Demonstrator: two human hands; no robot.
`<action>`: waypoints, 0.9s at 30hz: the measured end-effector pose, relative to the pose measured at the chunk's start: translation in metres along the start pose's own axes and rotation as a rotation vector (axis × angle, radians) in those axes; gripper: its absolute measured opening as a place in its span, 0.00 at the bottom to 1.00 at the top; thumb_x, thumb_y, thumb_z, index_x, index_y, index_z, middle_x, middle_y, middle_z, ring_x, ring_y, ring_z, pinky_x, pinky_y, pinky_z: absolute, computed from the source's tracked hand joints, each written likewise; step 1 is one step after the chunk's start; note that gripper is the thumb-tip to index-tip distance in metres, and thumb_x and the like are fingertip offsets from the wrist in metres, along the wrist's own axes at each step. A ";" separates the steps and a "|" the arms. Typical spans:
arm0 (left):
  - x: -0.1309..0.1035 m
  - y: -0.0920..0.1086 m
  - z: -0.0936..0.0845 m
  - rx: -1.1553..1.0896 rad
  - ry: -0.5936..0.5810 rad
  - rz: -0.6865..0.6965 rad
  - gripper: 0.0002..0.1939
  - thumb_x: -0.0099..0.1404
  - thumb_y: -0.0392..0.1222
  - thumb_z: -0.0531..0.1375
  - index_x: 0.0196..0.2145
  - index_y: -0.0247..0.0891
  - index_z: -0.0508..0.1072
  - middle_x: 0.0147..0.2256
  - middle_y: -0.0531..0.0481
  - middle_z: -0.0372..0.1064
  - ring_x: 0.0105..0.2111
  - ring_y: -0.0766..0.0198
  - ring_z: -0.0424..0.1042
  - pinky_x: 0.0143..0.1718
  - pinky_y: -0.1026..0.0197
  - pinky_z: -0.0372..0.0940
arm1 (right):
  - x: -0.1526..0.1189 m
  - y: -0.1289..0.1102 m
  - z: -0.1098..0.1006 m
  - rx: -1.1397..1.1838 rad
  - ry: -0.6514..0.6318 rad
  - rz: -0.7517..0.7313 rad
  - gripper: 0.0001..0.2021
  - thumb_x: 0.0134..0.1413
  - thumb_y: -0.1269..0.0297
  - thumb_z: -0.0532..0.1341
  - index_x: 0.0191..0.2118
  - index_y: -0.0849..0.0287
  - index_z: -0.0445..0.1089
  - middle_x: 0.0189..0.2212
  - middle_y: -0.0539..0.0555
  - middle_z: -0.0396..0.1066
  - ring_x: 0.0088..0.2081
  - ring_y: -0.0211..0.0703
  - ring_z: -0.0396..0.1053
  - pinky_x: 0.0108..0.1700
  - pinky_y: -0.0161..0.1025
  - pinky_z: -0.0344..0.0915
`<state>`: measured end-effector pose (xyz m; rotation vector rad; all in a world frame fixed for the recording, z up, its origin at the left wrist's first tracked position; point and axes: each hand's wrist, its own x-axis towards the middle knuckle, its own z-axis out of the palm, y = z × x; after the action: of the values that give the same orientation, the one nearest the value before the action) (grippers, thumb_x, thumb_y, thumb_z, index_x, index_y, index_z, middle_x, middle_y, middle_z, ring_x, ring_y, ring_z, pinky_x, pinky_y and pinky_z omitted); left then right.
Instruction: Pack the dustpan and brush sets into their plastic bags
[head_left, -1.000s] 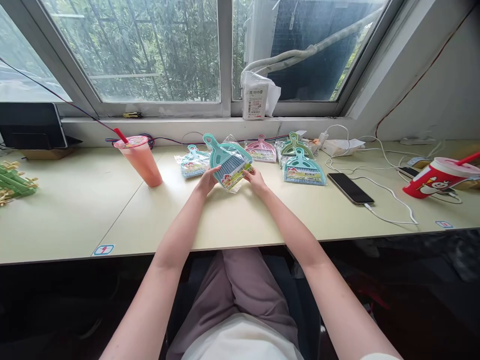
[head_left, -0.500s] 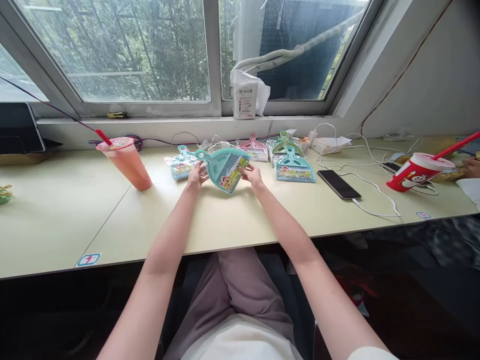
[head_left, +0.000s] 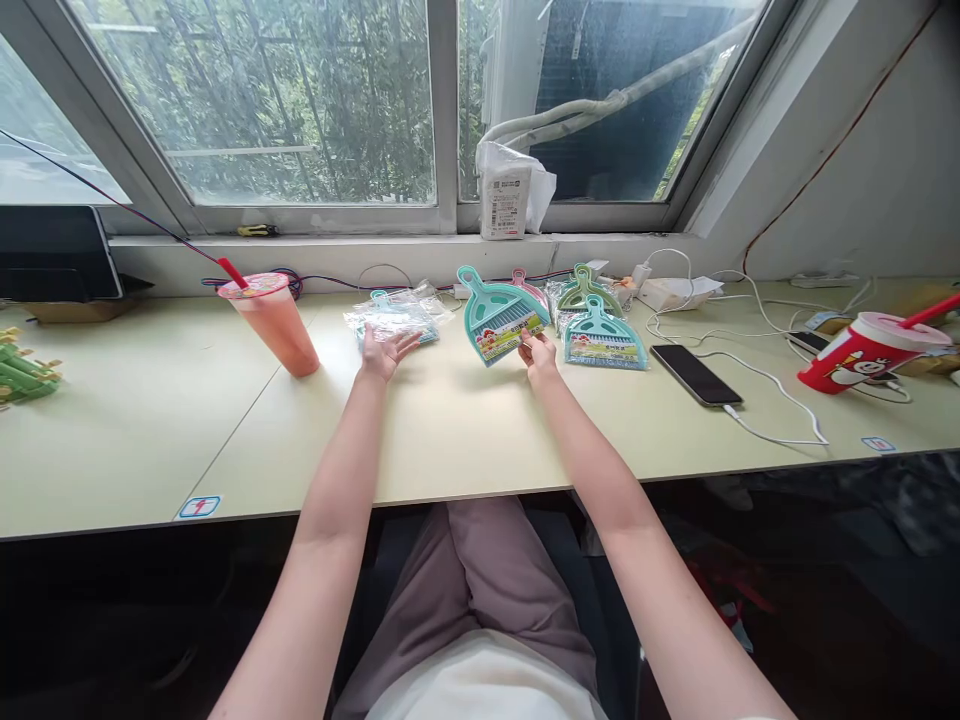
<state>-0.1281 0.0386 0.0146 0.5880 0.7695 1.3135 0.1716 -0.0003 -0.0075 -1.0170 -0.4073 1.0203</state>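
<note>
My right hand [head_left: 538, 357] grips the lower right corner of a teal dustpan and brush set [head_left: 499, 312], tilted, with a colourful label across its front. My left hand [head_left: 385, 352] is open, palm up and fingers spread, just in front of a plastic-wrapped teal set [head_left: 397, 318]. Right of my right hand lies another wrapped teal dustpan set [head_left: 604, 340]. Behind it rests a green dustpan set [head_left: 582, 290]. A pink dustpan set [head_left: 529, 287] shows partly behind the held one.
A cup with an orange drink [head_left: 271, 325] stands on the left. A phone [head_left: 697, 375] on a white cable [head_left: 787, 395] and a red cup [head_left: 870, 352] are on the right. A wrapped tissue pack [head_left: 506, 203] sits on the sill. Green items [head_left: 26, 370] lie far left.
My left hand has let go of the teal dustpan set and moved left, opening. My right hand has carried the set slightly right and turned it. The view has shifted a little left.
</note>
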 end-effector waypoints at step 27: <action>-0.021 -0.055 0.054 0.645 -0.352 0.057 0.26 0.66 0.58 0.57 0.54 0.39 0.68 0.43 0.40 0.75 0.39 0.51 0.77 0.40 0.48 0.73 | -0.017 0.006 0.015 -0.086 -0.252 -0.008 0.11 0.46 0.69 0.68 0.37 0.57 0.69 0.29 0.47 0.75 0.29 0.32 0.72 0.37 0.31 0.70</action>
<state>-0.0536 0.0103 0.0103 1.3244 0.8815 0.9564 0.1498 -0.0059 -0.0028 -0.9654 -0.6660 1.1354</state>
